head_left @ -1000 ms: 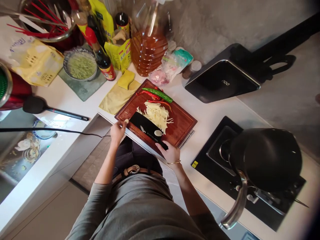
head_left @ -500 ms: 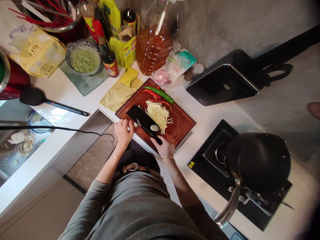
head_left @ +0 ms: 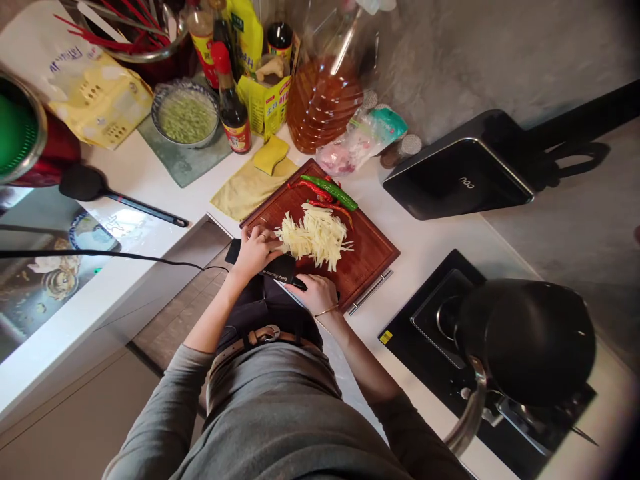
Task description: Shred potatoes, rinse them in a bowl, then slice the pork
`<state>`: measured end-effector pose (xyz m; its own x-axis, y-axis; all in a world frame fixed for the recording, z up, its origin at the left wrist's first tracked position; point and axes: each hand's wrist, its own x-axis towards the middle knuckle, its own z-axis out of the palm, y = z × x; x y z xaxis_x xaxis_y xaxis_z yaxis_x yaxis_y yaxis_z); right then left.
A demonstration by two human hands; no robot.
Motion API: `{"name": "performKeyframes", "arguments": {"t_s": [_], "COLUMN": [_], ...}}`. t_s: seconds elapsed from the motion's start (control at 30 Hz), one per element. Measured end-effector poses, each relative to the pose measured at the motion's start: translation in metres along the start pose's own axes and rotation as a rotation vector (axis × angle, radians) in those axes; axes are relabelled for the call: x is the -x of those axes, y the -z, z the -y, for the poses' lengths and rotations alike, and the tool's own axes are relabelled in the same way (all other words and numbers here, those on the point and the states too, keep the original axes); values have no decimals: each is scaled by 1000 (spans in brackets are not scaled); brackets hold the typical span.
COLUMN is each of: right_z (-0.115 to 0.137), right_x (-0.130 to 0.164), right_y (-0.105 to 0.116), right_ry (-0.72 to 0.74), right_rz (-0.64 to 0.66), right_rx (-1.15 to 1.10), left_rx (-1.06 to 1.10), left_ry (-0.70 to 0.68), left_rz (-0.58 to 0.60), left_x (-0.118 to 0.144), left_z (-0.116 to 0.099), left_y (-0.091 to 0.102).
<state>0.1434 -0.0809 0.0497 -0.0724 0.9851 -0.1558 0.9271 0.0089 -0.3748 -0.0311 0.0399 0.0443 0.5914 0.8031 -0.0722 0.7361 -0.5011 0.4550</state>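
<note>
My right hand (head_left: 319,293) is wrapped round the handle of a black kitchen knife (head_left: 280,268). The broad dark blade extends left along the front edge of a reddish-brown wooden cutting board (head_left: 367,263). Across the blade lies my left hand (head_left: 257,252), fingers bent but apart, with the tips at the near-left side of a heap of thin pale strips (head_left: 320,233). Part of the blade is hidden under this hand. Behind the strips, on the board, rest a long green chili pepper (head_left: 333,191) and several red chili peppers (head_left: 317,190).
Beyond the board are yellow cloths (head_left: 250,187), a bowl of green pieces in liquid (head_left: 185,117), sauce bottles (head_left: 235,123) and a large oil jug (head_left: 325,100). A black spatula (head_left: 120,197) lies left. To the right are a knife block (head_left: 460,173) and a dark pot (head_left: 530,340) on a cooktop.
The knife has moved off the board's middle toward my body, uncovering more pale strips. The pale slices on its blade no longer show. My left hand has shifted onto the blade beside the strips.
</note>
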Motion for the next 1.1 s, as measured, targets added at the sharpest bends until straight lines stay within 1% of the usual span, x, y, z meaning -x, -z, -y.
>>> {"name": "performKeyframes", "arguments": {"t_s": [0.13, 0.2, 0.27, 0.37, 0.47, 0.5, 0.53, 0.6, 0.7, 0.8, 0.87, 0.97, 1.03, 1.07, 1.1], "right_z": [-5, -13, -25, -45, -60, -63, -64, -64, -60, -55, -52, -45, -38, -34, -29], "right_x": [10, 21, 35, 61, 79, 82, 83, 81, 72, 61, 56, 50, 45, 43, 40], "right_y": [0, 2, 4, 7, 7, 6, 6, 4, 1, -2, -2, 1, 4, 5, 5], "right_ry": [32, 19, -9, -104, -277, -332, -381, -461, -543, -556, -547, -550, -561, -570, -579], "right_rz": [24, 21, 8, -53, -172, -204, -228, -255, -268, -262, -256, -255, -243, -233, -221], "right_rx": [8, 1, -15, -56, -171, -226, -284, -397, -532, -579, -578, -606, -669, -713, -764], "left_rx": [18, 48, 84, 204, 309, 324, 334, 310, 112, -97, -141, -48, 100, 188, 276], "left_ry": [54, 102, 209, 430, 600, 629, 642, 620, 533, 498, 491, 513, 570, 579, 559], "left_rz": [86, 61, -26, -216, -416, -437, -421, -316, -123, 4, 51, 113, 137, 138, 130], "left_x": [-11, -14, -14, -4, 17, 24, 32, 44, 53, 52, 49, 47, 46, 43, 40], "left_z": [14, 20, 27, 40, 51, 52, 52, 47, 31, 17, 12, 12, 14, 14, 15], "left_y": [-4, -3, -1, -2, -14, -19, -25, -36, -48, -54, -54, -48, -40, -36, -32]}}
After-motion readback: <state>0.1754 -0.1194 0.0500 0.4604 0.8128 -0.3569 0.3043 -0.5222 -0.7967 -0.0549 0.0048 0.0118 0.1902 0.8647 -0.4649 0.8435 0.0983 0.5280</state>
